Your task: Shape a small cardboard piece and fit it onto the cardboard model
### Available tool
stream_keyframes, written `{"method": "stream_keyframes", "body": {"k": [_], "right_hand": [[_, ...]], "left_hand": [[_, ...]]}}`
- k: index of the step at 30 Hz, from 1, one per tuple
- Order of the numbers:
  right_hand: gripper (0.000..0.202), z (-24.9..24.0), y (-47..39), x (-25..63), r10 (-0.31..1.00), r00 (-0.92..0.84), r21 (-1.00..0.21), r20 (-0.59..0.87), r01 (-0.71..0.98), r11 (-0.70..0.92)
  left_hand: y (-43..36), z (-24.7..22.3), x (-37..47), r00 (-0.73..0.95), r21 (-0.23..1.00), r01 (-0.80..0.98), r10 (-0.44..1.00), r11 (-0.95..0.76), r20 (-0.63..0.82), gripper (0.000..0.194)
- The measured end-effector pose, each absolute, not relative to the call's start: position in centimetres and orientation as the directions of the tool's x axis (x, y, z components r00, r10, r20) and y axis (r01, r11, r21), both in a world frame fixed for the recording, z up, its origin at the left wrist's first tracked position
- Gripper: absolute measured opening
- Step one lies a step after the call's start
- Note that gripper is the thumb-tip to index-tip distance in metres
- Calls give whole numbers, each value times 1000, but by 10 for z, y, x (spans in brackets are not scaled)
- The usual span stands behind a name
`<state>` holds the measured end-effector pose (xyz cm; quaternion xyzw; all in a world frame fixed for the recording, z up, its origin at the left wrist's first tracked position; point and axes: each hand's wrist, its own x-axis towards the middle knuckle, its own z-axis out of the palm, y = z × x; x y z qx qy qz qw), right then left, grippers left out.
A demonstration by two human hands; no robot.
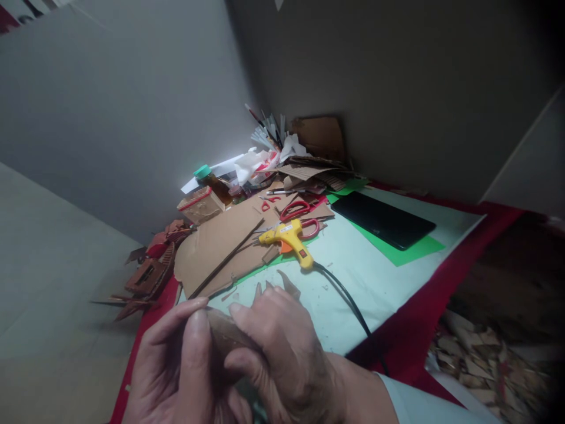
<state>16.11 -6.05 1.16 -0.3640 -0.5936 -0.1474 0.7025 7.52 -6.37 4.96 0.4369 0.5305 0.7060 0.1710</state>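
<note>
We list: a pale green work table [397, 282] edged in red cloth; on it a large flat sheet of brown cardboard [220, 241], a black rectangular tablet [382, 219], a yellow plastic glue gun [289, 237] and red-handled scissors [296, 211]; nearest us, our left hand [176, 371] and right hand [282, 353], both clenched around a small curved brown cardboard piece [225, 333], held between them above the table's near edge
</note>
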Motion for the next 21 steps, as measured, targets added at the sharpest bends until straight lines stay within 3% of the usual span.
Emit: {"method": "stream_keyframes", "body": {"k": [21], "right_hand": [[32,10,-58,165,346,159,-374,925,553,745]], "left_hand": [[-58,51,71,-549,911,206,729,-357,409,33]]}}
